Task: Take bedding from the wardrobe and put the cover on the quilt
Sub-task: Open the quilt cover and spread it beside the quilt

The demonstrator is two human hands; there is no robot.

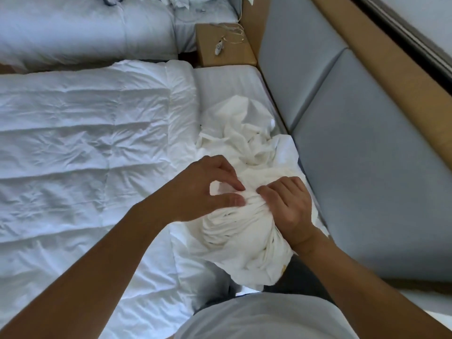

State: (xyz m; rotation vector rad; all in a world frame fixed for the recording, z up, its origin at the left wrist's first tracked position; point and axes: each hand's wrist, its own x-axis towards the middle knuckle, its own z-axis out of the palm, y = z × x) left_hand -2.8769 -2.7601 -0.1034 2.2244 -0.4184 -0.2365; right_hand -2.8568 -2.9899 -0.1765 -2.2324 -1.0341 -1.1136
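At the near corner of the bed [225,84], the fingers [230,179] of the left hand [208,187] are drawn together, thumb and forefinger pinching a fold of the white cover [244,148]. Just beside them, the right hand [288,211] has its fingers curled tight round a gathered bunch of the same cloth. That cover lies crumpled in a heap at the head end of the bed, touching the edge of the quilt [85,143], which is spread flat across the bed to the left. A grey padded headboard [367,155] runs along the right. Beyond, a wooden nightstand [210,57] carries a small white gadget [219,47], and a second bed [85,28] lies past it.
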